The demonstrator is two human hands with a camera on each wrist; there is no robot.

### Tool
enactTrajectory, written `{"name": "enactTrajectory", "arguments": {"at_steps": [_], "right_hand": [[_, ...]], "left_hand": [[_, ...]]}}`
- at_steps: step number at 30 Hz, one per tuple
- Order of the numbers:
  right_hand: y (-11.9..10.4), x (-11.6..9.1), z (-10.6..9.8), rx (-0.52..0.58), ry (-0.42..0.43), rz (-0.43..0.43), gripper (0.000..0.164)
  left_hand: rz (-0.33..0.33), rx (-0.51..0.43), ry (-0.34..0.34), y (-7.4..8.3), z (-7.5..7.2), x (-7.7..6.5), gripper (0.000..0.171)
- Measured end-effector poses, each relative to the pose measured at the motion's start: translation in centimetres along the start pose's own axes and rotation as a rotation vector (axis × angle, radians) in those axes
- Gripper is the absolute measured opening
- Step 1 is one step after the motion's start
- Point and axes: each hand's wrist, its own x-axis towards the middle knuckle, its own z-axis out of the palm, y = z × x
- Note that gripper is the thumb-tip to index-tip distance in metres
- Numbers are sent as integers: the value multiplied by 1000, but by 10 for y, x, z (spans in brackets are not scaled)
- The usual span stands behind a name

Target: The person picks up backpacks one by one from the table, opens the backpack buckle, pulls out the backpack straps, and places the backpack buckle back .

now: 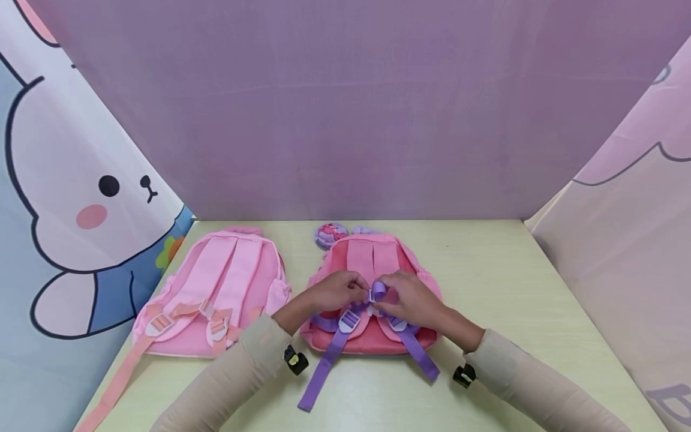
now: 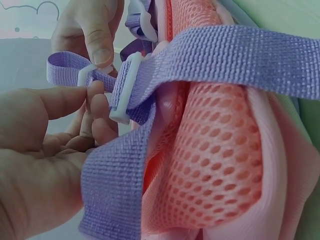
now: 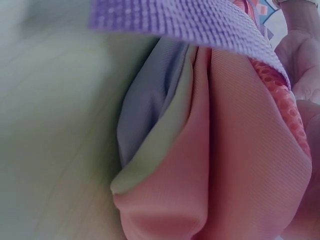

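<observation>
A coral-pink backpack lies on the table with its shoulder straps facing up. Over its middle, my left hand pinches a small white buckle between thumb and fingers. A purple webbing strap runs through that buckle and bulges into a loop. My right hand pinches the webbing beside the buckle from the other side. Lower down, two white strap adjusters carry purple strap tails that hang over the bag's bottom edge. In the right wrist view the right fingers are mostly hidden behind the bag.
To the left lies a lighter pink backpack with peach straps, one trailing over the table's front left edge. A round purple-pink charm sits behind the coral bag. Printed cloth walls enclose the pale table.
</observation>
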Motion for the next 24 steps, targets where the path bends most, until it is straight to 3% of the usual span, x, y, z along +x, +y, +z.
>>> {"name": "enactTrajectory", "arguments": {"at_steps": [8,15,24], "right_hand": [[0,0,0,-12,2,-11,28],[1,0,1,-13,11,-31,23],[1,0,1,-8,0,-19,21]], "left_hand": [[89,72,37,-1,2,-6,11],[175,147,70,4,10,-14,21],[204,260,114,7,15,-18,21]]}}
